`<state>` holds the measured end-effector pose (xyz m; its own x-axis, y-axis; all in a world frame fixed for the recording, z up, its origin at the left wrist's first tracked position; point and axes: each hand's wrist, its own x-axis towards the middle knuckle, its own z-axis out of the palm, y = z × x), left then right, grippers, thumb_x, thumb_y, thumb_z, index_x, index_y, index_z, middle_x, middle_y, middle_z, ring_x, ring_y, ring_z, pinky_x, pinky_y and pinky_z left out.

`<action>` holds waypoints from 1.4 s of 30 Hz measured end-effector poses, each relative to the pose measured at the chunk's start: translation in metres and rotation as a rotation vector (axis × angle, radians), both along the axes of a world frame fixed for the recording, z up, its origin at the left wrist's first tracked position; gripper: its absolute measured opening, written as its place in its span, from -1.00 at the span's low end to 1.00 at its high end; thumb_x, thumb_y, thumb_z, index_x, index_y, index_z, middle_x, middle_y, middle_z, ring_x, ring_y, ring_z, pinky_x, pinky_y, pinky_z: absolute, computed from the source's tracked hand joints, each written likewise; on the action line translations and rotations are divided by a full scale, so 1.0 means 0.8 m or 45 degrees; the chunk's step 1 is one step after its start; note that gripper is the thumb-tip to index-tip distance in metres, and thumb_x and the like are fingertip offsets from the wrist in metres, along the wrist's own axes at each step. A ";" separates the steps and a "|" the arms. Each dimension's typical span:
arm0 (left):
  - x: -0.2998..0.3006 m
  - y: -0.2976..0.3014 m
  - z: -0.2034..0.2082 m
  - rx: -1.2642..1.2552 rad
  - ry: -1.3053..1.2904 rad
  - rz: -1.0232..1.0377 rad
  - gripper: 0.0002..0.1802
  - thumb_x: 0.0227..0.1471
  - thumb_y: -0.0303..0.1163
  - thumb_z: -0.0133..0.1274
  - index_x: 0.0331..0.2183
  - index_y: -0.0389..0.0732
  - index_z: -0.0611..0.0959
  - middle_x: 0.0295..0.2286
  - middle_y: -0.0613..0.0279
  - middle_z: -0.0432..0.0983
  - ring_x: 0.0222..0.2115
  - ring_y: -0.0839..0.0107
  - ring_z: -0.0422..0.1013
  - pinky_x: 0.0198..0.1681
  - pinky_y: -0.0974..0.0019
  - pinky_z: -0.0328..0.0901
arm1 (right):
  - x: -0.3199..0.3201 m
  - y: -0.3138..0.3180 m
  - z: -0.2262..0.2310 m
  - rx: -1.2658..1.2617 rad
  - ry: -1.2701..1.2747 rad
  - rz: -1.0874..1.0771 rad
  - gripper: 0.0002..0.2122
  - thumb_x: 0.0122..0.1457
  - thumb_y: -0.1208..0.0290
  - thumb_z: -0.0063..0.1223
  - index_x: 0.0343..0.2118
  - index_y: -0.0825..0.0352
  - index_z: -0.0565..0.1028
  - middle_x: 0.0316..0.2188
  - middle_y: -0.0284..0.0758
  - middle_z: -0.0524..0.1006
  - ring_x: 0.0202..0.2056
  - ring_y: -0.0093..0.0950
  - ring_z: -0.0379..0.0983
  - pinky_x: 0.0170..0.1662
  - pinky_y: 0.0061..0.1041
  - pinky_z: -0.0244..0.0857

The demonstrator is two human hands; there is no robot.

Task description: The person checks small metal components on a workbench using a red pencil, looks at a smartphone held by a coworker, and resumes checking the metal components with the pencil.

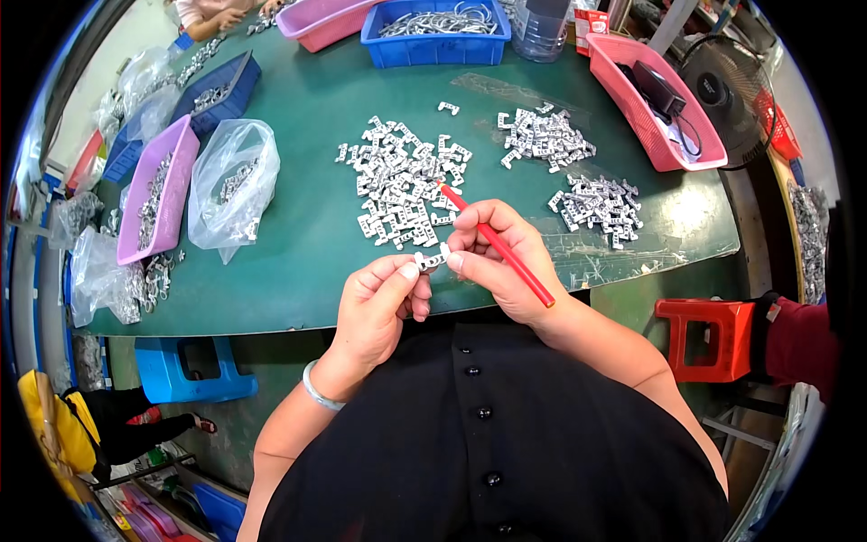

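Observation:
Close to the table's front edge, my left hand [381,294] and my right hand [502,258] pinch one small silvery metal piece [432,260] between them. Dark slots or holes show along its side. A red pencil [506,250] also rests in my right hand, slanting from the upper left down past my thumb. Just beyond my fingers spreads a large pile of similar metal pieces [397,181]. Two smaller piles lie to the right, one farther back [546,138] and one nearer [601,208]. A single piece [449,107] sits apart behind the large pile.
A blue bin of metal rings [433,52] stands at the back beside a pink basket [316,25]. At right are a pink basket with a black adapter [623,108] and a fan [722,90]. Left are a purple basket [158,190] and a clear bag [235,181]. Another person's hands [226,20] work far left.

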<state>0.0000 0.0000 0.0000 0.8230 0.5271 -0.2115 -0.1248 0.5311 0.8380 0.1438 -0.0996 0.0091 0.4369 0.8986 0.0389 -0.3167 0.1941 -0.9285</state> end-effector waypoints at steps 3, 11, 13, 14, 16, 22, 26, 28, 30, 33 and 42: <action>-0.001 -0.001 0.000 0.020 0.010 0.006 -0.82 0.06 -0.41 -0.12 -0.35 -0.31 0.51 -0.61 0.26 0.40 -0.66 0.54 0.29 -0.57 0.48 0.24 | -0.002 -0.001 0.002 -0.021 0.008 -0.003 -0.75 -0.03 0.66 0.02 -0.27 0.29 0.30 -0.41 -0.44 0.40 -0.37 -0.71 0.33 -0.33 -0.73 0.24; 0.003 -0.001 -0.001 0.039 0.010 0.020 -0.83 0.08 -0.42 -0.14 -0.36 -0.30 0.49 -0.61 0.29 0.38 -0.66 0.57 0.26 -0.58 0.49 0.22 | -0.003 -0.001 0.002 0.009 -0.194 -0.044 -0.76 -0.01 0.68 0.01 -0.27 0.35 0.29 -0.44 -0.44 0.36 -0.36 -0.70 0.31 -0.24 -0.69 0.24; 0.003 -0.002 0.000 0.038 0.011 0.020 -0.83 0.08 -0.41 -0.14 -0.36 -0.30 0.49 -0.60 0.29 0.38 -0.65 0.57 0.26 -0.57 0.49 0.22 | -0.003 -0.002 0.000 0.017 -0.198 -0.044 -0.76 -0.01 0.69 0.00 -0.27 0.35 0.29 -0.44 -0.44 0.36 -0.36 -0.70 0.31 -0.25 -0.69 0.24; 0.004 -0.002 0.000 0.037 0.012 0.020 -0.83 0.08 -0.41 -0.14 -0.36 -0.30 0.50 -0.60 0.29 0.37 -0.65 0.57 0.25 -0.57 0.49 0.21 | -0.003 -0.002 0.000 0.025 -0.201 -0.045 -0.76 -0.01 0.69 -0.01 -0.27 0.36 0.29 -0.44 -0.44 0.36 -0.36 -0.70 0.31 -0.25 -0.69 0.24; 0.003 -0.002 0.000 0.040 0.017 0.025 -0.83 0.08 -0.41 -0.14 -0.36 -0.29 0.50 -0.60 0.29 0.37 -0.65 0.57 0.25 -0.57 0.49 0.21 | -0.004 -0.002 0.001 0.024 -0.200 -0.040 -0.76 -0.01 0.70 -0.01 -0.26 0.36 0.29 -0.44 -0.44 0.35 -0.36 -0.70 0.31 -0.25 -0.69 0.24; 0.000 -0.001 -0.003 0.031 -0.020 0.004 -0.81 0.08 -0.39 -0.12 -0.33 -0.30 0.51 -0.58 0.32 0.39 -0.63 0.59 0.28 -0.56 0.54 0.22 | -0.007 -0.002 0.002 0.033 -0.204 -0.037 -0.75 -0.01 0.71 -0.02 -0.26 0.35 0.29 -0.43 -0.44 0.35 -0.35 -0.70 0.30 -0.25 -0.70 0.24; 0.001 -0.002 -0.002 0.054 -0.002 0.015 -0.80 0.09 -0.39 -0.14 -0.33 -0.31 0.51 -0.57 0.32 0.39 -0.62 0.60 0.28 -0.55 0.54 0.23 | -0.007 -0.003 0.000 0.058 -0.228 -0.039 -0.74 -0.01 0.72 -0.02 -0.24 0.34 0.29 -0.42 -0.43 0.35 -0.35 -0.69 0.31 -0.25 -0.69 0.25; 0.003 -0.002 -0.001 0.054 -0.008 0.007 -0.80 0.09 -0.40 -0.15 -0.32 -0.31 0.50 -0.58 0.32 0.38 -0.62 0.59 0.27 -0.54 0.53 0.22 | -0.010 -0.004 0.000 0.082 -0.331 -0.065 -0.74 -0.01 0.72 -0.02 -0.24 0.35 0.30 -0.43 -0.42 0.36 -0.35 -0.69 0.31 -0.26 -0.68 0.26; 0.003 -0.002 -0.001 0.055 -0.012 0.000 -0.81 0.10 -0.42 -0.16 -0.31 -0.31 0.50 -0.58 0.32 0.38 -0.62 0.58 0.26 -0.53 0.51 0.22 | -0.012 -0.005 0.001 0.105 -0.434 -0.090 -0.75 -0.02 0.71 -0.02 -0.25 0.35 0.30 -0.43 -0.41 0.37 -0.35 -0.69 0.32 -0.26 -0.66 0.27; 0.002 -0.002 -0.003 0.042 -0.034 -0.020 -0.78 0.10 -0.42 -0.17 -0.26 -0.32 0.49 -0.56 0.31 0.40 -0.60 0.59 0.29 -0.50 0.51 0.23 | -0.013 -0.006 0.005 0.194 -0.699 -0.109 -0.75 -0.05 0.71 0.01 -0.28 0.36 0.33 -0.44 -0.36 0.40 -0.38 -0.61 0.36 -0.30 -0.61 0.29; 0.003 -0.004 -0.003 0.033 -0.079 -0.035 -0.75 0.11 -0.41 -0.20 -0.22 -0.35 0.47 -0.55 0.31 0.40 -0.57 0.61 0.28 -0.50 0.55 0.24 | -0.008 -0.005 0.013 0.331 -1.157 -0.150 -0.72 -0.16 0.71 0.07 -0.33 0.34 0.38 -0.48 -0.30 0.44 -0.42 -0.36 0.39 -0.36 -0.49 0.28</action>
